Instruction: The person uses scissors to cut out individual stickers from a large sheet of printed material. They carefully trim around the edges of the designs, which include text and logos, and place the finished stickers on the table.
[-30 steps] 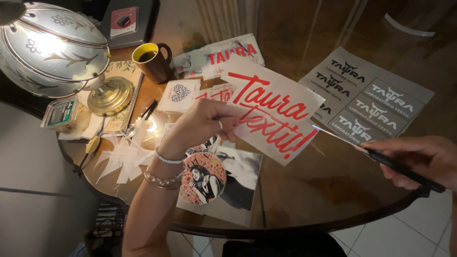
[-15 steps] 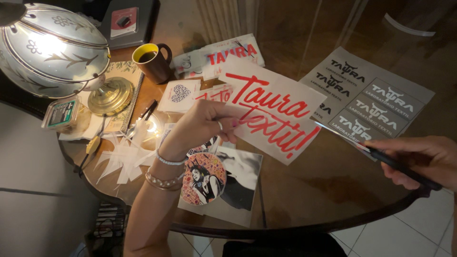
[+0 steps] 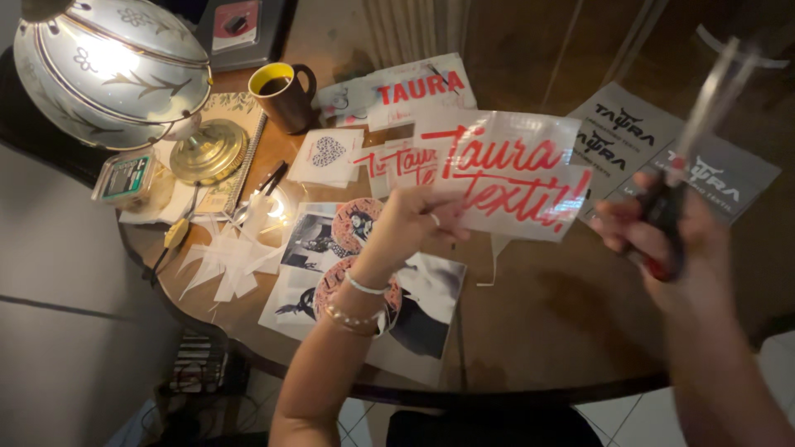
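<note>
Left hand (image 3: 414,228): a clear sheet (image 3: 509,174) with red script lettering is pinched at its lower left edge and held above the tabletop (image 3: 546,323).
Right hand (image 3: 662,240): the grip is closed around blurred scissors (image 3: 691,157), just right of the sheet.
Below: photo prints (image 3: 414,306) are lying flat.

Bare table (image 3: 563,331) lies open at the near right; the lamp (image 3: 116,70), mug (image 3: 281,95) and scattered prints (image 3: 348,273) crowd the left.
</note>
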